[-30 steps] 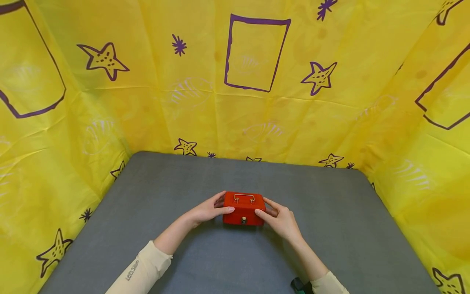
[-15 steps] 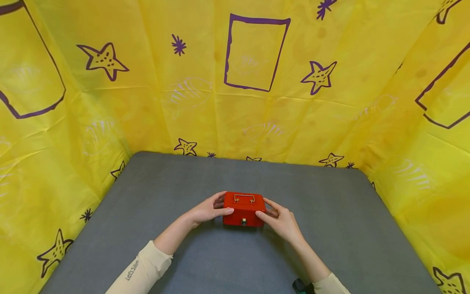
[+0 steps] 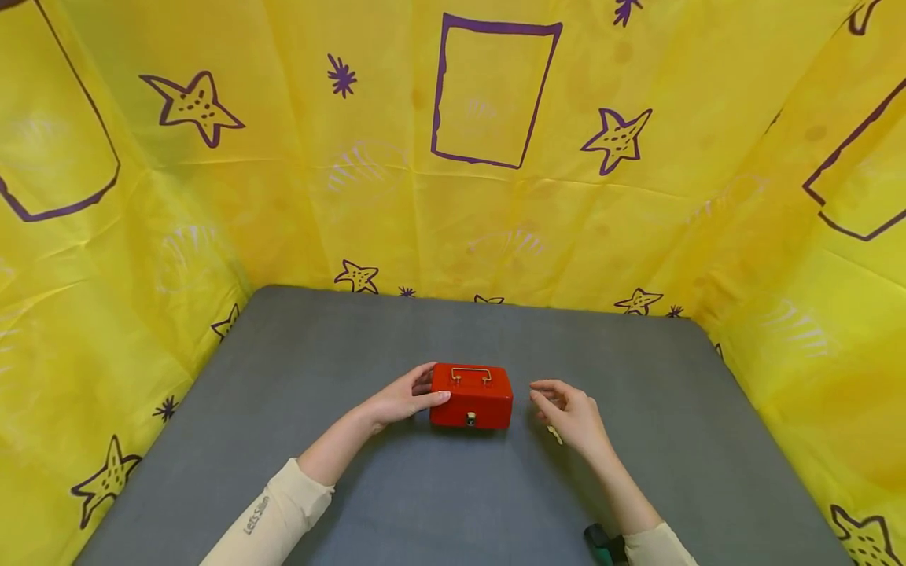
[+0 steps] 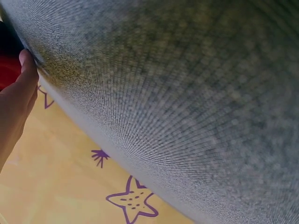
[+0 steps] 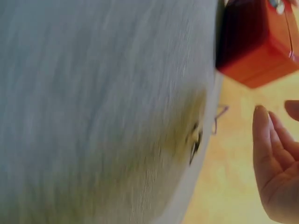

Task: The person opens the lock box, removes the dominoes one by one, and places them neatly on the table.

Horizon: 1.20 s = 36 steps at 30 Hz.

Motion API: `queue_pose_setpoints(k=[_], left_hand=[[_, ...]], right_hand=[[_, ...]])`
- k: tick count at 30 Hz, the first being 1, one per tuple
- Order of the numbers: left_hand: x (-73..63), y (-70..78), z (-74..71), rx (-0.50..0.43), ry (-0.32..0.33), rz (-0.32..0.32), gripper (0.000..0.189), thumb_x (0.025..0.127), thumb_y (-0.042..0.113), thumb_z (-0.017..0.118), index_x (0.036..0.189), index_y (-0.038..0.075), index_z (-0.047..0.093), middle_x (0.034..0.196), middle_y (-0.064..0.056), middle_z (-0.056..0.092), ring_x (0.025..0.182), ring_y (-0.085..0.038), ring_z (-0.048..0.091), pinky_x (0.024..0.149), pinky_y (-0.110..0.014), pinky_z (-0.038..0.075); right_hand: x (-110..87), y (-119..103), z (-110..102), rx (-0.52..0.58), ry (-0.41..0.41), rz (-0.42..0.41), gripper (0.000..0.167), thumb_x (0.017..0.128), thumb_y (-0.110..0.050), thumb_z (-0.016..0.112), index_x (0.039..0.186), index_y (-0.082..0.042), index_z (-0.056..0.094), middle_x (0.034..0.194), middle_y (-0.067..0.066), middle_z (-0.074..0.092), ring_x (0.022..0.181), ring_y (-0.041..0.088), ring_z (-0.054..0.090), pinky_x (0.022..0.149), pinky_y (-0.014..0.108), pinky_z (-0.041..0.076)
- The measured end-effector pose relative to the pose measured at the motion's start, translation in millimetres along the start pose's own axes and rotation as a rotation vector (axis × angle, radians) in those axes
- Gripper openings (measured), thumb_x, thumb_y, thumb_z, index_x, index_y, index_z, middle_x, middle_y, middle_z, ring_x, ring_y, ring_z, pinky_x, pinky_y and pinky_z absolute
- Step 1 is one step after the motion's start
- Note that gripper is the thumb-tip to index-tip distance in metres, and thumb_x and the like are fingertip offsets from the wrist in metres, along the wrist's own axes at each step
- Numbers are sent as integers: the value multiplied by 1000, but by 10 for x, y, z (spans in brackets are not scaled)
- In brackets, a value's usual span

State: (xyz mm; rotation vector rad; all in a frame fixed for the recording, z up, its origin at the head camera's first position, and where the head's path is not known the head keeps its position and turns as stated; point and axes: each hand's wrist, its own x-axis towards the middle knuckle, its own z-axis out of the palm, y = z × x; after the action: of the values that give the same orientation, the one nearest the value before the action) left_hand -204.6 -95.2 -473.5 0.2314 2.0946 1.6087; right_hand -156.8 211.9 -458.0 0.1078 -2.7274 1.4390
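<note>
A red cash box point(image 3: 470, 397) stands upright on the grey table point(image 3: 368, 487), its lid down, with a thin brass handle on top and a lock in front. My left hand point(image 3: 403, 399) holds the box's left side, thumb on the front and fingers round the side and back; in the left wrist view only a red sliver of the cash box point(image 4: 8, 72) shows beside it. To the right, apart from the box, my right hand point(image 3: 572, 415) hovers with loosely bent fingers and nothing visible in them. Small keys point(image 3: 554, 434) lie on the table partly below that hand.
Yellow fabric point(image 3: 311, 212) with purple starfish drawings walls in the table at the back and both sides. A black and green wrist strap point(image 3: 602, 544) shows at the right sleeve.
My right hand has let go of the box's right side and moved off to the right, which brings the keys into sight. The left hand keeps its hold. The head view has tilted slightly.
</note>
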Motion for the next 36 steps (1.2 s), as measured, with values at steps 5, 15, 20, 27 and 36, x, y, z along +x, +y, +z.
queue_pose_setpoints(k=[5, 15, 20, 27, 36], left_hand=[[8, 6, -15, 8, 2, -6, 82, 89, 37, 70, 152, 5, 28, 147, -17, 41, 134, -35, 40, 109, -54, 32], [9, 39, -5, 8, 3, -18, 82, 89, 38, 70, 152, 7, 28, 147, -17, 42, 134, -34, 40, 110, -54, 32], [6, 26, 2, 9, 5, -14, 82, 89, 38, 71, 152, 6, 29, 146, -17, 42, 133, -35, 40, 109, -54, 32], [-1, 21, 4, 6, 2, -17, 83, 89, 38, 71, 152, 5, 28, 147, -17, 42, 134, -34, 40, 110, -54, 32], [-3, 0, 6, 2, 6, -16, 83, 89, 38, 71, 152, 6, 28, 146, -17, 43, 133, -34, 41, 109, -54, 33]], right_hand=[[12, 105, -134, -243, 45, -87, 8, 86, -14, 73, 93, -11, 73, 81, -2, 68, 68, 15, 65, 64, 29, 51], [-18, 184, -250, -509, 19, 30, 10, 81, -22, 71, 74, -18, 64, 67, -6, 56, 62, 15, 52, 52, 33, 41], [-36, 213, -265, -548, -22, 83, 17, 83, -28, 69, 71, -19, 61, 65, -5, 54, 60, 15, 50, 48, 32, 38], [-22, 262, -233, -563, -67, 128, 27, 86, -39, 70, 70, -20, 60, 63, -6, 52, 59, 14, 49, 48, 32, 37], [12, 312, -180, -582, -73, 127, 29, 85, -39, 70, 67, -20, 57, 61, -5, 51, 56, 14, 49, 46, 31, 36]])
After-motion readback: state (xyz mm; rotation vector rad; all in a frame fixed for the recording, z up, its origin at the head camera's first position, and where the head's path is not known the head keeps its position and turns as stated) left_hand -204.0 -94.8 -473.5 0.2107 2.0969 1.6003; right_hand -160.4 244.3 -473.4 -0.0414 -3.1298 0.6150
